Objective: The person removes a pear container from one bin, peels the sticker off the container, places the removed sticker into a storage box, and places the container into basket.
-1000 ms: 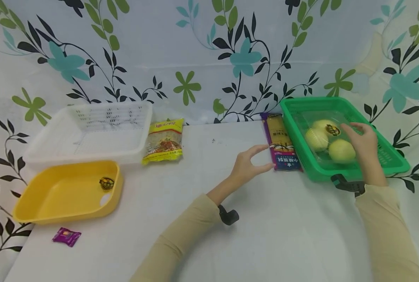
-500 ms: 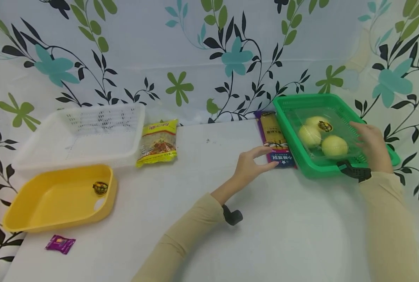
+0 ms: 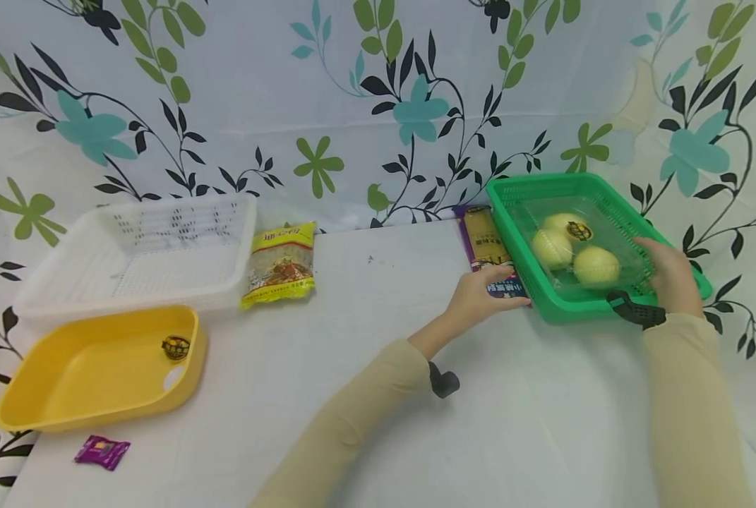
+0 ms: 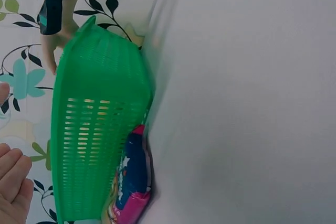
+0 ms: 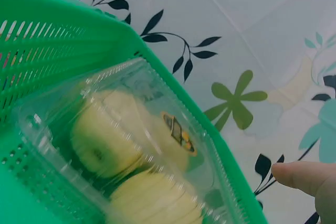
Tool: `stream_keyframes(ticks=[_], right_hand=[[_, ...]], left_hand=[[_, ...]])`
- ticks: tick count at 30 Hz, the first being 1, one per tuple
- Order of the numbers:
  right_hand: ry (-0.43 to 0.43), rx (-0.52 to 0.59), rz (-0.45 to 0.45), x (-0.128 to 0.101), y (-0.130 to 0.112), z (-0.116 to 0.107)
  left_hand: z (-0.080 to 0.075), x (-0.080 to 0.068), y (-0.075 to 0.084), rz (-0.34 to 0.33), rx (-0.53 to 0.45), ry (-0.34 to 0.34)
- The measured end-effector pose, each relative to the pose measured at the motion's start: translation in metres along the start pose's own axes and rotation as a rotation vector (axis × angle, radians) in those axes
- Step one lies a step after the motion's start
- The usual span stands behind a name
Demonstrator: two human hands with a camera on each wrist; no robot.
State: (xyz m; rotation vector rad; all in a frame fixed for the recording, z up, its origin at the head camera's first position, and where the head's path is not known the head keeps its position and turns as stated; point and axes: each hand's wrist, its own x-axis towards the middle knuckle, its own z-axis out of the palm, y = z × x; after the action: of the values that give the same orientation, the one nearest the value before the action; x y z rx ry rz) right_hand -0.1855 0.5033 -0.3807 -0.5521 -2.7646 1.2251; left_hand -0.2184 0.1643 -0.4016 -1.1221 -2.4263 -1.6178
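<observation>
In the head view my left hand reaches over the lower end of a flat purple-and-gold packet, thumb and fingers spread apart. The left wrist view shows that hand's fingers held off the packet's blue end. My right hand is over the right side of the green basket, beside a clear plastic box of pale round fruit. From the right wrist, one digit of it shows extended, apart from the box. A dark sticker marks the lid.
At the left stand a white basket and a yellow tray with a dark sticker on its inner wall. A yellow food packet leans by the white basket. A small purple wrapped piece lies near the table's front left.
My left hand has moved right, from beside the packet to over its lower end. My right hand has shifted from above the fruit to the right end of the clear box.
</observation>
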Motion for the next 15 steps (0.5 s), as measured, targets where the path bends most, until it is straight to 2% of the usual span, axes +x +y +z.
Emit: stream_keyframes(ticks=[3, 6, 9, 12, 15], right_hand=[[0.065, -0.226, -0.259, -0.018, -0.001, 0.002], [0.082, -0.159, -0.282, -0.034, -0.003, 0.006], [0.033, -0.131, -0.254, -0.037, -0.005, 0.006], [0.007, -0.202, -0.282, -0.034, -0.006, 0.005], [0.003, -0.255, -0.343, -0.029, -0.006, 0.005]], left_hand=[[0.004, 0.003, -0.001, -0.029, 0.049, -0.001], [0.01, 0.002, 0.0, -0.048, 0.126, 0.011], [0.016, 0.001, 0.001, -0.066, 0.191, 0.012], [0.021, 0.002, 0.003, -0.1, 0.22, 0.006], [0.026, 0.005, 0.005, -0.101, 0.238, -0.01]])
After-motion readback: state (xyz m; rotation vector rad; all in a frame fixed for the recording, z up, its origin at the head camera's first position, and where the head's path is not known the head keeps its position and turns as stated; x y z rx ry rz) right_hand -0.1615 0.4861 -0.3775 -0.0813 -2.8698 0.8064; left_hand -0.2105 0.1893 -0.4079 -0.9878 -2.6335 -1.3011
